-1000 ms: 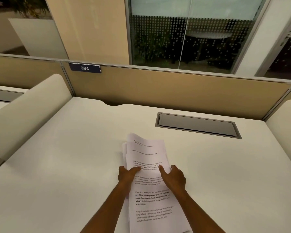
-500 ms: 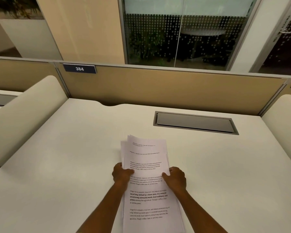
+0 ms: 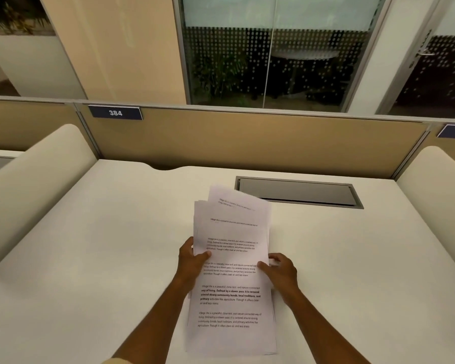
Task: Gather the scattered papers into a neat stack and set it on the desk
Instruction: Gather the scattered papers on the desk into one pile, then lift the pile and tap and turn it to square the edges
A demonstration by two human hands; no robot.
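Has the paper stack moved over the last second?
Yes. The paper stack moved toward the desk hatch; its top sheet now overlaps the hatch's near-left corner.

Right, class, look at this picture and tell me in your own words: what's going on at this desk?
A person at a white desk is tidying printed papers. The left hand grips the left edge, thumb on top. The right hand holds the right edge, thumb on the page. The stack is not yet neat: the far sheets fan out, one tilted.

Left hand [image 3: 192, 258], right hand [image 3: 283, 271] — thumbs uppermost — pinch the papers [image 3: 231, 308].
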